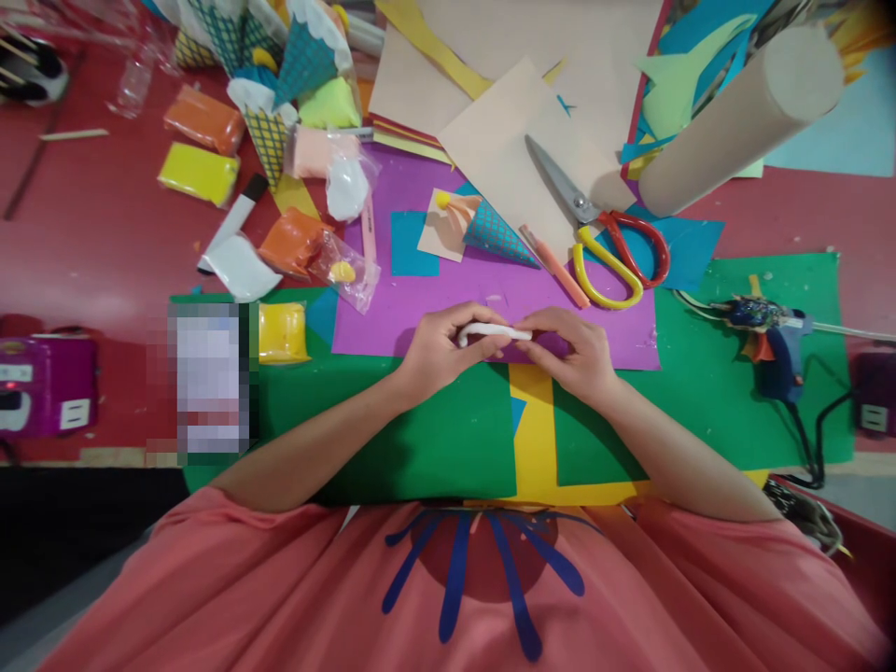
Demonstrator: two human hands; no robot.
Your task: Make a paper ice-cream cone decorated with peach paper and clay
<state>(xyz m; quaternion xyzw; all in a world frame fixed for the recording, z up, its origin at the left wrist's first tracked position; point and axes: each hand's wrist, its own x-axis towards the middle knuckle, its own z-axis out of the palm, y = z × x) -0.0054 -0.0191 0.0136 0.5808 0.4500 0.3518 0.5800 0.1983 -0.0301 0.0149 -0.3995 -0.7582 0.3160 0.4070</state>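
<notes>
A thin, curved strip of white modelling clay [490, 330] is pinched between both hands, above the front edge of a purple sheet [420, 322]. The strip's left part lies in the fingers of my left hand [448, 350], which are closed on it. Its right end sits between the thumb and fingers of my right hand [574, 350]. Just beyond the hands lies a small blue netted paper cone [500, 231], with peach clay and a yellow ball at its wide end. Near it are a peach-handled craft knife [556, 271] and scissors [584, 210] with one red and one yellow handle.
Clay packets, such as an orange one [203, 119] and a yellow one [283, 332], lie at left, near a phone [210, 383]. More paper cones [308, 56] stand behind. At right are a glue gun [780, 355] with cables and a large beige paper roll [735, 121].
</notes>
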